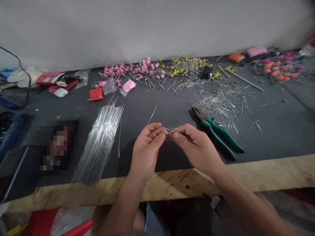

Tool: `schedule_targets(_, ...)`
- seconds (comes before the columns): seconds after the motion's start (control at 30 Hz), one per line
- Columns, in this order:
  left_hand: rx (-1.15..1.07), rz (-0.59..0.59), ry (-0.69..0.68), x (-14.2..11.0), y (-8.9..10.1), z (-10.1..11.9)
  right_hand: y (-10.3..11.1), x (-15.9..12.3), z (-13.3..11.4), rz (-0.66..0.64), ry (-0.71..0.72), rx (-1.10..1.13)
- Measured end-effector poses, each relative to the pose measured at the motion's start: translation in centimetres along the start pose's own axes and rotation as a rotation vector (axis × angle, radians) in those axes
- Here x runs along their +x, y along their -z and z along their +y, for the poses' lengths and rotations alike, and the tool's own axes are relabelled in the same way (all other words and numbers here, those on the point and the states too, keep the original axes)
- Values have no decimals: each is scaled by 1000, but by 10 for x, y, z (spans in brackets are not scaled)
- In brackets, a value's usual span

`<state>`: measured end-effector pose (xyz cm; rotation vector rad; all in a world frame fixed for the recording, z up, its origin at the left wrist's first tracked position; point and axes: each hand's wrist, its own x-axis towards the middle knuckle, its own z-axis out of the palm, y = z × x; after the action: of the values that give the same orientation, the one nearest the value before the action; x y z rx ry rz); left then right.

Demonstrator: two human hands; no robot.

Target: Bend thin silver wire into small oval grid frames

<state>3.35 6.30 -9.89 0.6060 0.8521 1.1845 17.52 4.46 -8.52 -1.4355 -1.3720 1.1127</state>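
Both hands meet over the front of the dark tabletop, pinching thin silvery wire [169,130] between them. My left hand [149,141] is closed on the wire's left part, thumb against the fingers. On its right part my right hand [192,141] is closed too. The wire looks looped or bent between the fingertips; its ends are mostly hidden. Just right of my right hand lie pliers [218,132] with green and black handles. A straight bundle of silvery wires [100,141] lies left of my hands, with a single twisted wire [119,137] beside it.
Behind the pliers spreads a pile of short wire pieces [221,101]. Pink-tipped stems [145,68] and yellow-tipped stems [187,65] lie along the wall, orange-tipped ones [279,70] at far right. A wooden stick [248,82] and a red packet [96,94] lie farther back. The table has a wooden front edge [172,186].
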Motion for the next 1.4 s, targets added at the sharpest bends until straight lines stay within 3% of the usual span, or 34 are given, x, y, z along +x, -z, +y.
schedule_targets(0.17, 19, -61, -47, 0, 3, 1, -1, -2, -1, -4, -18, 9)
schedule_targets(0.3, 163, -106, -152, -3, 4, 0, -3, -4, -1, 35, -30, 1)
schedule_targets(0.5, 391, -55, -300, -8, 0, -1, -10, -7, 1, 82, 60, -11)
schedule_targets(1.0, 555, 50, -323, -6, -2, -1, -14, -8, 0, 114, 64, -99)
schedule_targets(1.4, 562, 123, -326, -6, -1, -1, -10, -4, 1, 119, 56, -93)
